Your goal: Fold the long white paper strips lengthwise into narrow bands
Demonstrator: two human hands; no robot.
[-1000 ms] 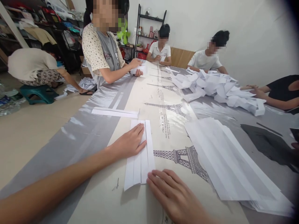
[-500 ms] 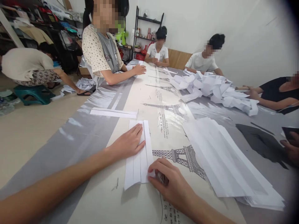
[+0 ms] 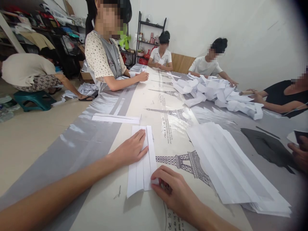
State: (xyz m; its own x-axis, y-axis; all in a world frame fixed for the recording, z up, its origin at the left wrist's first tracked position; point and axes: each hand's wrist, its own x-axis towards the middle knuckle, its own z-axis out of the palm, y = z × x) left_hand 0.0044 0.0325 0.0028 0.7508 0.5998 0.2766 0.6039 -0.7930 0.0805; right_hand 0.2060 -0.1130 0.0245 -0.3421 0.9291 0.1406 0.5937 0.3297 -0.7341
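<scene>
A white folded paper (image 3: 140, 175) with lengthwise creases lies on the table, its near left corner curling up. My left hand (image 3: 132, 147) rests flat on its upper part, fingers stretched toward the far end. At the near right corner, my right hand (image 3: 168, 186) pinches the paper's edge between thumb and fingers. Just beyond is a narrow folded paper strip (image 3: 115, 118), lying crosswise. A stack of white sheets (image 3: 231, 166) spreads to the right of my right hand.
The long table (image 3: 101, 192) has a cloth with tower drawings. A heap of folded papers (image 3: 211, 89) lies at the far right. Several people sit or stand around the table; one person (image 3: 29, 69) crouches on a green stool (image 3: 35, 100) at the left.
My hands and the paper keep nearly the same places, while the view shifts slightly. The standing person's hand at the far left side has closed up, and the person in white at right reaches outward.
</scene>
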